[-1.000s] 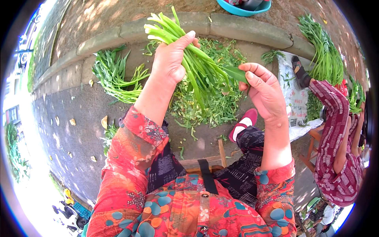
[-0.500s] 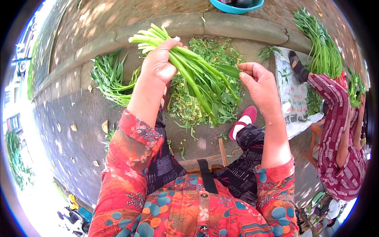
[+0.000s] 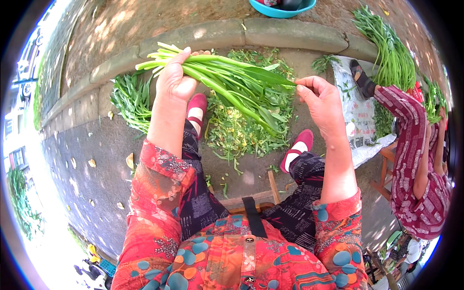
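Observation:
A bunch of long-stemmed leafy greens (image 3: 220,75), like water spinach, stretches across in front of me, cut stem ends at the left. My left hand (image 3: 176,79) is closed round the stems near those ends. At the other end, my right hand (image 3: 316,96) pinches the tip of one long leaf (image 3: 273,77) between thumb and fingertips. The leaf still runs back into the bunch. Below lies a wide pile of loose leaves and trimmings (image 3: 241,130) on the pavement, between my feet.
Another heap of greens (image 3: 130,101) lies at the left by the stone kerb (image 3: 295,36). To the right are a white printed sack (image 3: 357,121), a large bundle of greens (image 3: 391,53) and a seated person in maroon patterned clothes (image 3: 411,135). A blue basin (image 3: 282,10) stands beyond the kerb.
My left hand has moved left with the bunch, which now lies flatter. My right hand stays at nearly the same place, pinching the leaf tip.

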`<state>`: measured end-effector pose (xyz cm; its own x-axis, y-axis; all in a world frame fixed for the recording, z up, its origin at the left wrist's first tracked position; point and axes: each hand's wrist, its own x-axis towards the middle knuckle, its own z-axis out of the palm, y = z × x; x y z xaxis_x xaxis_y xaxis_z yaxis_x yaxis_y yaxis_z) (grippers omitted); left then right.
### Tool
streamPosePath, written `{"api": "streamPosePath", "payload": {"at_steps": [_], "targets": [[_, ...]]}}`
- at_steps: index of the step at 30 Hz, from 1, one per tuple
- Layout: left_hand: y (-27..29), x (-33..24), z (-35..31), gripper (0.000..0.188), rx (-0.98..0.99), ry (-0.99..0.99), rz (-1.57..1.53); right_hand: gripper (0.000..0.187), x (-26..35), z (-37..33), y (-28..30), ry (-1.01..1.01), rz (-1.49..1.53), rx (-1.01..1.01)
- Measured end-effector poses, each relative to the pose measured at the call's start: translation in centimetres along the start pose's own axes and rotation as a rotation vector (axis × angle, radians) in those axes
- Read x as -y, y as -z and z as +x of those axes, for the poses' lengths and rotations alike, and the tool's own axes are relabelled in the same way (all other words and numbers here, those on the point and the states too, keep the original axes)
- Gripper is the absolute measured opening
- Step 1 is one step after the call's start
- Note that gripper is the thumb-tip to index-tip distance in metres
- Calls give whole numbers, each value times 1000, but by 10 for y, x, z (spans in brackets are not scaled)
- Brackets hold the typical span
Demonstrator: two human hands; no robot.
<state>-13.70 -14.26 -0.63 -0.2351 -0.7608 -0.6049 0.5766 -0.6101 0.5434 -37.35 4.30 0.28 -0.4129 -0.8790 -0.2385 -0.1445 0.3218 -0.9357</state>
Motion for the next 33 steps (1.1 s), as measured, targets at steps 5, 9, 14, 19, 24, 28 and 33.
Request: {"api": "streamPosePath", "payload": {"at_steps": [5,9,14,19,24,28,33], "targets": [[0,-1,1,34,-3,-15,13,11,-1,1,3,32,58,-77],[2,-2,0,31,-14,-34,-12,11,4,1,6,13,96,-132],[-3,5,-4,21,-27,-78,-19,23,7,-1,4,-41,154,-98],[-15,7,-17,25,143,-145,75,25,2,0,-9,32,141,-64],[-22,8,-36,24,522,-169,279,21,13,-1,-18,99,121,-56],[-29,16,-49,26,839,-94,411,41,24,-3,-22,270,-84,-5],[-35,37,-56,27,1084,53,349,76,33,-10,-30,514,-171,240]]}}
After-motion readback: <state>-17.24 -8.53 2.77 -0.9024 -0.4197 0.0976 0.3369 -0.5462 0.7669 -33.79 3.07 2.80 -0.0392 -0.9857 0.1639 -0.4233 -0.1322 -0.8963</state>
